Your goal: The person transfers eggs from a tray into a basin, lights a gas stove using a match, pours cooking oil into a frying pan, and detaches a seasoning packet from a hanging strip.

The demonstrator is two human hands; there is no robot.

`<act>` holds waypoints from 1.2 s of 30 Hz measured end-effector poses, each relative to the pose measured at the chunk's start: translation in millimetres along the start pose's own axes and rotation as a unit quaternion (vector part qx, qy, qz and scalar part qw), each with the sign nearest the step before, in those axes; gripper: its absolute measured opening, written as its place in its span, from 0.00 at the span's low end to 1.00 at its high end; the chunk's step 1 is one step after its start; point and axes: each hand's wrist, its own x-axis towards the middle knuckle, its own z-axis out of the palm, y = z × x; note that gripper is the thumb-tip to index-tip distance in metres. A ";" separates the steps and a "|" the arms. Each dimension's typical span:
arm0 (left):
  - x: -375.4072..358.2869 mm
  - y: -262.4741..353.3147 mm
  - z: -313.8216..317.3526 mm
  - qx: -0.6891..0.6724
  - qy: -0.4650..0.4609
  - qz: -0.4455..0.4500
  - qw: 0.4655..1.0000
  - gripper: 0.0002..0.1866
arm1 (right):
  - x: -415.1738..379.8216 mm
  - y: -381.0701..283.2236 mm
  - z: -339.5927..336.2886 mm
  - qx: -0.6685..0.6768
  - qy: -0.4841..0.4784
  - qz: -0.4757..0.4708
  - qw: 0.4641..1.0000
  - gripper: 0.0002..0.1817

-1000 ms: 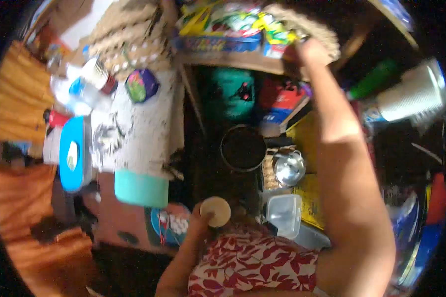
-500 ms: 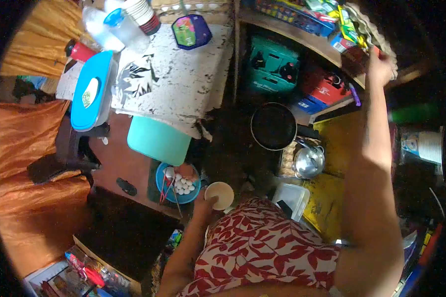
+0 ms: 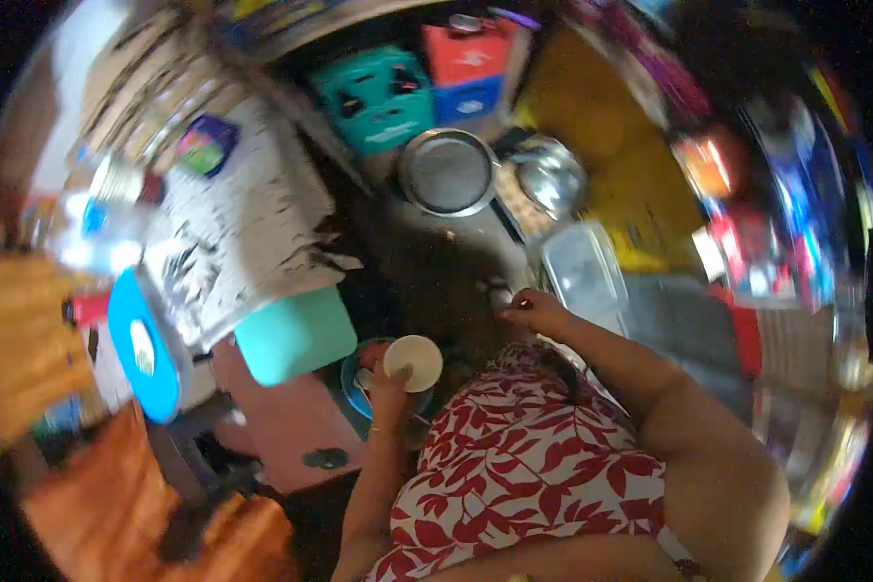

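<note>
My left hand (image 3: 392,386) grips a pale round bowl (image 3: 419,361) by its rim, with the thumb over the inside. The bowl partly covers a blue basin (image 3: 352,388) that sits behind it. In front of my body, to the right of the bowl, is my right hand (image 3: 533,315). Its fingers are drawn together near some small pale items; whatever they hold, if anything, is too small and blurred to name. A clear plastic container (image 3: 584,272) lies just beyond my right hand.
A dark pan (image 3: 447,173) stands ahead beside a shiny metal pot (image 3: 550,177). The turquoise tub (image 3: 297,335) and blue-lidded container (image 3: 144,344) are at the left. Green (image 3: 376,100) and red (image 3: 468,53) crates stand at the back.
My right hand has come down from the upper-right shelf to in front of my body. The view has turned right. My left hand still holds the bowl, now over the basin's edge.
</note>
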 end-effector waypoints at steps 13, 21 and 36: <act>11.1 20.4 47.9 0.124 -0.252 -0.018 0.960 0.28 | -239.4 310.0 57.7 -0.054 0.155 0.270 0.949 0.29; 17.1 54.0 184.1 0.101 -0.349 -0.083 0.928 0.30 | -284.4 405.7 163.8 0.121 0.172 0.340 0.916 0.28; 1.2 82.5 344.5 0.401 -0.540 0.163 0.722 0.26 | -215.0 373.4 80.2 0.327 0.448 0.255 0.792 0.26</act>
